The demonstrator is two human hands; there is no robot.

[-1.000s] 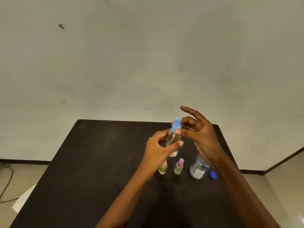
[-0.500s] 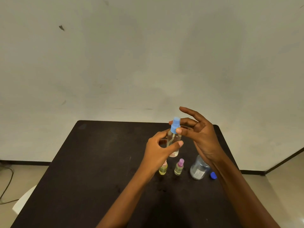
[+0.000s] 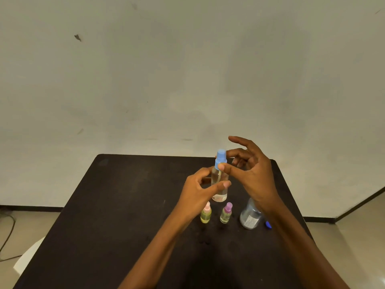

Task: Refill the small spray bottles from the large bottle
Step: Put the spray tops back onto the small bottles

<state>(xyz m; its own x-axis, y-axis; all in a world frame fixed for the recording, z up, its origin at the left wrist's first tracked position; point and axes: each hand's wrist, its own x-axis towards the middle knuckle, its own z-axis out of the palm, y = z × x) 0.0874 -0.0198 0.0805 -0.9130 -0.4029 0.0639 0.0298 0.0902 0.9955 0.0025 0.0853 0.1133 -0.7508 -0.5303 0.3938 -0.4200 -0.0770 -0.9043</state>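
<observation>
Blue cap [image 3: 220, 158], pinched by the right hand [image 3: 256, 176], is standing at 12 o'clock from the left hand [image 3: 195, 192] gripping the upright bottle [image 3: 218, 195].

Large bottle [image 3: 250, 217] label: print too small, unreadable.

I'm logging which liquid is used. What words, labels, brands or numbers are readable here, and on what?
On the large bottle: a white label with dark print, too small and blurred to read.
On the blue-topped spray bottle, the pink-topped bottle and the purple-topped bottle: no print visible.
No text here can be read.
</observation>
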